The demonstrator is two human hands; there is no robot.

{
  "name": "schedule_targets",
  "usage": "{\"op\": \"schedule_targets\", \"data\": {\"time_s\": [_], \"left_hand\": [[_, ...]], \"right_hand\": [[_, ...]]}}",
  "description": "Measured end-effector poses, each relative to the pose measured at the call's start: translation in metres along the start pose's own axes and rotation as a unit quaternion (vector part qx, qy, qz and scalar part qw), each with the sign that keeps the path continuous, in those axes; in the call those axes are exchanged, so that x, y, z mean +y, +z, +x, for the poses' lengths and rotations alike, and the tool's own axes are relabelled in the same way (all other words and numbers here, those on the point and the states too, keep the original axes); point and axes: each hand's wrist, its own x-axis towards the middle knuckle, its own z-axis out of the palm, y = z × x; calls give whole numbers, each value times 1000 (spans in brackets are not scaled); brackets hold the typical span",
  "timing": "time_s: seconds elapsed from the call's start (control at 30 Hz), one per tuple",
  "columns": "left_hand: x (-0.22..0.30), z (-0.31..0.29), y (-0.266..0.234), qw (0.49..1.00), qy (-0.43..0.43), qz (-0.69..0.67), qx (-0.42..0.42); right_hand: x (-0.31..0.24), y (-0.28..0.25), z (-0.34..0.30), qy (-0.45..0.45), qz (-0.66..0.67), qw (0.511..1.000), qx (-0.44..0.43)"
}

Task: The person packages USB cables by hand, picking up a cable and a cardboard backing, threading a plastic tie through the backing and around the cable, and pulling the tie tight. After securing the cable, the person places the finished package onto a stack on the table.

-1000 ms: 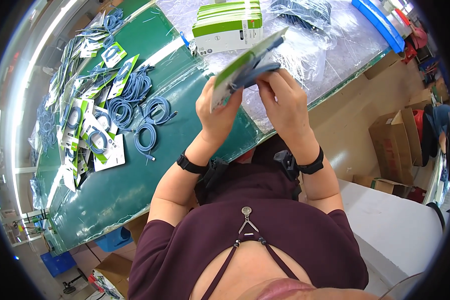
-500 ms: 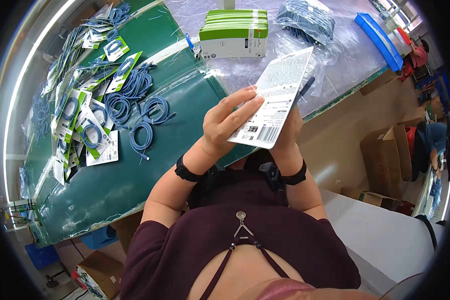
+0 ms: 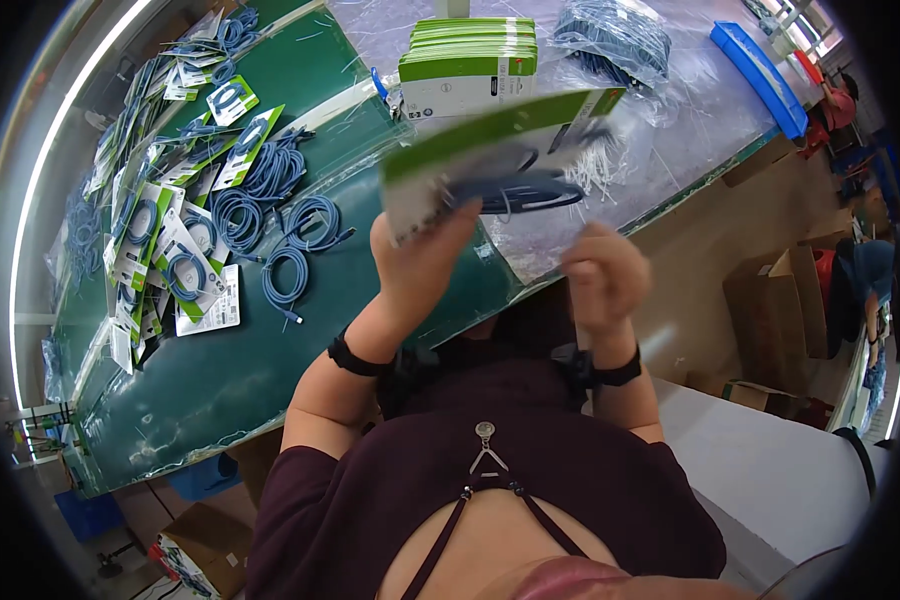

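Note:
My left hand point(image 3: 422, 265) grips a flat green-and-white package point(image 3: 490, 160) with a coiled blue cable inside, holding it by its lower left corner above the green table point(image 3: 220, 370). The package is blurred with motion. My right hand point(image 3: 605, 280) is just below and to the right of the package, fingers curled shut, apart from it; nothing shows in it. Loose blue cable coils point(image 3: 288, 275) lie on the table to the left of my left hand.
A stack of green-and-white packages point(image 3: 467, 60) stands at the back on clear plastic sheeting. A bag of blue cables point(image 3: 610, 35) and a blue tray point(image 3: 758, 75) lie beyond. Packed cables point(image 3: 165, 245) crowd the table's left. Cardboard boxes point(image 3: 780, 320) stand at right.
The package has turned from its white printed back to its green front and swung to a flatter tilt. My right hand has let go of it and dropped lower.

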Motion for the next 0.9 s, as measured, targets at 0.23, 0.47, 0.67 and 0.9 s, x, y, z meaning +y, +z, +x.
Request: {"op": "schedule_targets", "data": {"time_s": [0.23, 0.47, 0.67, 0.9], "left_hand": [[-13, -13, 11, 836, -353, -420, -4], [-21, -24, 15, 813, -378, -443, -3], [-14, -23, 18, 803, -379, -461, -10], [-33, -20, 18, 807, -375, -455, 27]], "right_hand": [[42, 11, 8, 185, -65, 976, 93], [36, 27, -1, 190, 59, 980, 26], [43, 29, -3, 165, -22, 985, 49], [72, 29, -24, 291, 24, 952, 95]]}}
